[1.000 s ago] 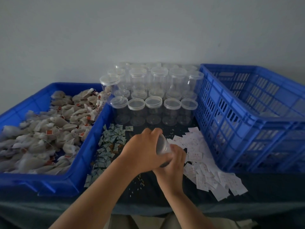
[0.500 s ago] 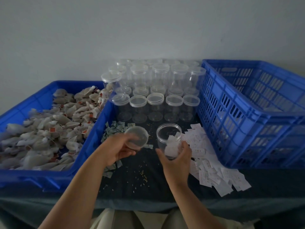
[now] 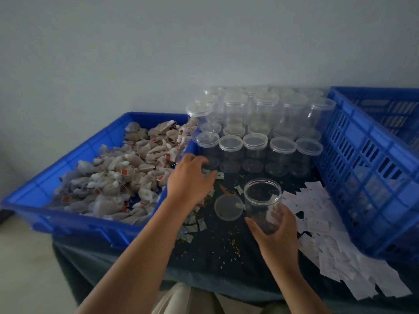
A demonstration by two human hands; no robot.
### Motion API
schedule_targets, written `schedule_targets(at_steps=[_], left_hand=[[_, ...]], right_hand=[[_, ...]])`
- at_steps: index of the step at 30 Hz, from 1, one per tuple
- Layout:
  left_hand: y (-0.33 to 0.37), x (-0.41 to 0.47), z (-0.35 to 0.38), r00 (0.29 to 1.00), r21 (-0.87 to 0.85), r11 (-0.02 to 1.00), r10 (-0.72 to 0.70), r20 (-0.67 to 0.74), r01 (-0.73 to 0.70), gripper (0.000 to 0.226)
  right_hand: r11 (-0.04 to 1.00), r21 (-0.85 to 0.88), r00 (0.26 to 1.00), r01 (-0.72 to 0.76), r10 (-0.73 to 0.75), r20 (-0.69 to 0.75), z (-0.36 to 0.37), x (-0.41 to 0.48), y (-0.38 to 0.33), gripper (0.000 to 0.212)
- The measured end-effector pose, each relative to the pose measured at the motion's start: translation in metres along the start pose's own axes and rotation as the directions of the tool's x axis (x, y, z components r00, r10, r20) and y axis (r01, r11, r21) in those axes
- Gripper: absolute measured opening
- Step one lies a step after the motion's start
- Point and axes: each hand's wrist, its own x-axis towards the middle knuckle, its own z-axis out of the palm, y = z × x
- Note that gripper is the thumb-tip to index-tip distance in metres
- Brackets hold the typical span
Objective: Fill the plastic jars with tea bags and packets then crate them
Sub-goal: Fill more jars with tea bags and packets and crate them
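Head view: right hand, fingers wrapped round lidless clear plastic jar above dark counter. Round clear lid just beside. Left hand, fingers spread over small greenish packets, nothing visibly pinched. Best: pinch few packets, keep jar mouth upright, drop straight in.

**Dim, flat light and a soft picture**

The scene is dim and bluish, evenly lit, with only faint shadows. The clear jars at the bench's far edge look hazy. Wide-angle distortion bends the blue crate at the right edge.
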Motion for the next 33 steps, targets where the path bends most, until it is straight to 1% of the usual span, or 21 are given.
schedule_targets(at_steps=[1,2,3,4,5,7,9,11,12,14,15,17,19,21,22,23,25,27,28,30,33], left_hand=[[-0.008,0.010,-0.017,1.000,-0.014,1.000,-0.015,-0.019,0.015,0.042],[-0.020,0.023,-0.032,0.999,-0.050,0.997,-0.053,-0.003,0.052,0.038],[-0.033,0.036,-0.047,0.992,-0.103,0.988,-0.112,0.062,0.117,0.036],[-0.048,0.047,-0.059,0.970,-0.145,0.970,-0.172,0.169,0.197,0.037],[-0.064,0.057,-0.066,0.935,-0.128,0.956,-0.220,0.279,0.264,0.042],[-0.094,0.063,-0.064,0.853,0.111,0.952,-0.304,0.424,0.284,0.064],[-0.119,0.057,-0.044,0.777,0.326,0.910,-0.394,0.490,0.255,0.087],[-0.135,0.051,-0.022,0.735,0.383,0.896,-0.414,0.537,0.225,0.098],[-0.139,0.052,-0.015,0.727,0.391,0.896,-0.410,0.551,0.209,0.099],[-0.139,0.054,-0.010,0.725,0.393,0.898,-0.403,0.559,0.197,0.091],[-0.137,0.056,-0.009,0.712,0.359,0.909,-0.394,0.581,0.209,0.082],[-0.131,0.055,-0.009,0.692,0.258,0.928,-0.371,0.619,0.268,0.055],[-0.127,0.055,-0.010,0.731,0.273,0.931,-0.360,0.580,0.242,0.034],[-0.121,0.055,-0.014,0.772,0.306,0.926,-0.358,0.525,0.221,0.028],[-0.118,0.056,-0.016,0.804,0.281,0.931,-0.348,0.482,0.234,0.026],[-0.117,0.056,-0.017,0.835,0.231,0.937,-0.340,0.432,0.262,0.026],[-0.116,0.056,-0.018,0.875,0.055,0.927,-0.368,0.315,0.370,0.030],[-0.115,0.055,-0.020,0.876,-0.122,0.878,-0.433,0.212,0.463,0.037],[-0.115,0.055,-0.021,0.877,-0.174,0.863,-0.446,0.180,0.475,0.038],[-0.112,0.054,-0.023,0.887,-0.208,0.862,-0.441,0.138,0.462,0.038],[-0.106,0.048,-0.034,0.903,-0.290,0.862,-0.429,0.019,0.415,0.029]], right_hand=[[1.000,0.001,1.000,0.009,-0.009,0.006,0.000,0.000,-0.001,0.085],[1.000,-0.001,1.000,0.015,-0.015,0.010,0.000,-0.001,-0.003,0.085],[1.000,-0.005,1.000,0.018,-0.018,0.013,0.000,-0.001,-0.003,0.085],[1.000,-0.011,1.000,0.017,-0.017,0.014,0.000,0.000,-0.003,0.085],[1.000,-0.018,1.000,0.017,-0.017,0.012,0.000,0.000,-0.002,0.085],[0.999,-0.028,1.000,0.024,-0.023,0.017,0.001,0.000,-0.001,0.086],[0.999,-0.029,0.999,0.030,-0.029,0.029,0.001,0.000,0.001,0.089],[0.999,-0.039,0.999,0.034,-0.032,0.036,0.001,0.000,0.003,0.092],[0.998,-0.045,0.999,0.034,-0.033,0.041,0.001,0.001,0.003,0.093],[0.998,-0.054,0.999,0.032,-0.029,0.046,0.001,0.001,0.003,0.093],[0.998,-0.061,0.998,0.032,-0.029,0.047,0.001,0.001,0.003,0.091],[0.996,-0.076,0.998,0.038,-0.033,0.056,0.001,0.000,0.003,0.088],[0.995,-0.088,0.997,0.040,-0.034,0.064,0.001,0.000,0.003,0.087],[0.994,-0.099,0.997,0.042,-0.035,0.069,0.002,0.000,0.004,0.086],[0.994,-0.099,0.997,0.041,-0.034,0.070,0.001,0.001,0.004,0.086],[0.995,-0.096,0.997,0.041,-0.034,0.072,0.001,0.001,0.004,0.086],[0.995,-0.090,0.997,0.044,-0.038,0.073,0.000,0.001,0.004,0.086],[0.995,-0.090,0.996,0.050,-0.043,0.073,0.000,0.001,0.003,0.086],[0.995,-0.088,0.996,0.051,-0.045,0.071,0.000,0.001,0.002,0.085],[0.995,-0.079,0.996,0.056,-0.051,0.067,0.000,0.001,0.001,0.083],[0.993,-0.074,0.993,0.087,-0.081,0.082,0.000,0.001,-0.001,0.080]])
